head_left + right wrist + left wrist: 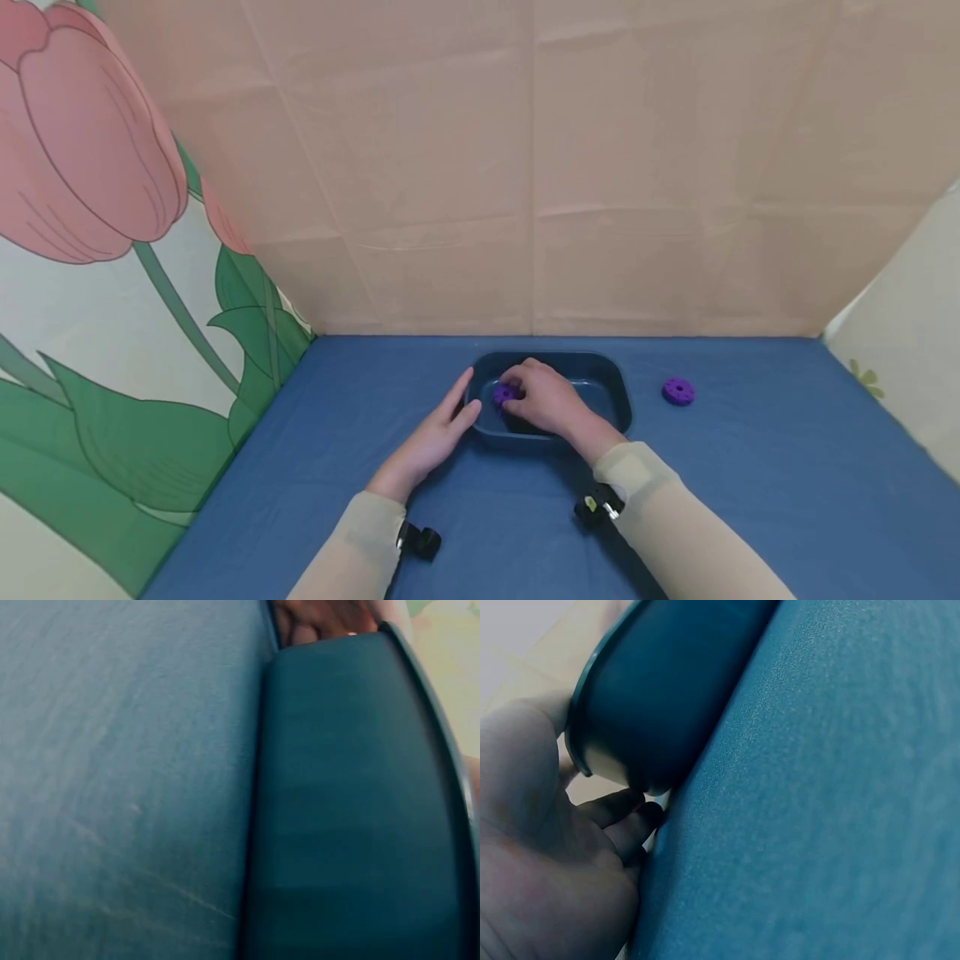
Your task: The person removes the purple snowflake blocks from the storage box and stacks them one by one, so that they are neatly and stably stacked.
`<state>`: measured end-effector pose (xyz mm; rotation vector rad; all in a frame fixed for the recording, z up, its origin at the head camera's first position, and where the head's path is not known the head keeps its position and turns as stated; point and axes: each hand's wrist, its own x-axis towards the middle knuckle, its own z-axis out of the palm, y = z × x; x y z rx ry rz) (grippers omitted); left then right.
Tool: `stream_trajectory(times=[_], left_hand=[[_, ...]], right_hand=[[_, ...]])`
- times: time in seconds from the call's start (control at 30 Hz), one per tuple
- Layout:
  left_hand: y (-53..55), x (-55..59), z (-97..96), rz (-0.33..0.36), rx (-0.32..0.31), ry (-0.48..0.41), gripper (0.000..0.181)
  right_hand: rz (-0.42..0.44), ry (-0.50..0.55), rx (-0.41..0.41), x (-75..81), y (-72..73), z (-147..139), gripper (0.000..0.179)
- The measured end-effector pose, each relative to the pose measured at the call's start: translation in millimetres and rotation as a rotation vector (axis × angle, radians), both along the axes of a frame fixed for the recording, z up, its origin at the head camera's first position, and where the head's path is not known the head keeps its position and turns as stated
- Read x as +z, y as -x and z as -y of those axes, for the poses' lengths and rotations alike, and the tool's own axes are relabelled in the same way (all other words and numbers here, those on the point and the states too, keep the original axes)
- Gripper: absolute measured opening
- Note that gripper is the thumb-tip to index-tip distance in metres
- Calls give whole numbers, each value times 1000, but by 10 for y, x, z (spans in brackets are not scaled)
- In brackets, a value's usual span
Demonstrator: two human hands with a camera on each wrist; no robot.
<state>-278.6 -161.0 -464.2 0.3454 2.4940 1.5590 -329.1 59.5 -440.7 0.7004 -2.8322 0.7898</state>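
A dark blue rectangular tray [618, 392] stands near the far edge of the table. Inside its left part is a purple disc [504, 394] with small holes, partly hidden by fingers. My right hand [551, 398] reaches over the near rim and pinches that disc between thumb and fingers. Against the tray's left end rests my left hand [435, 433], its fingers extended and thumb at the near left corner. The left wrist view shows this hand [547, 817] at the end of the tray [675, 682]. In the right wrist view the tray's outer wall [352, 795] hides the disc.
A second purple disc [678, 391] lies on the blue tablecloth [750, 483] to the right of the tray. Behind the table hangs a beige cloth [525, 167]. A wall with a tulip picture [97, 142] borders the left side.
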Motion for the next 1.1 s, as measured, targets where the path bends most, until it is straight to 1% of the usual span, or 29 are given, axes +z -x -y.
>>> stream_trajectory(times=[0.13,0.37,0.6,0.77,0.9,1.1], left_hand=[[4,-1,0,12,8,8,66],[7,0,-1,-5,3,6,69],[24,-26,17,-5,-3,-7,71],[25,-28,23,0,-4,-14,65],[23,-26,23,1,-7,-16,64],[19,-15,16,14,-4,-20,64]], right_hand=[[7,30,-22,72,-25,-77,36],[21,62,-34,221,-143,-309,37],[-8,73,-43,292,-236,-619,38],[-2,81,-54,339,-280,-845,40],[-3,84,-78,364,-289,-1022,43],[-41,87,-122,421,-317,-1285,43]])
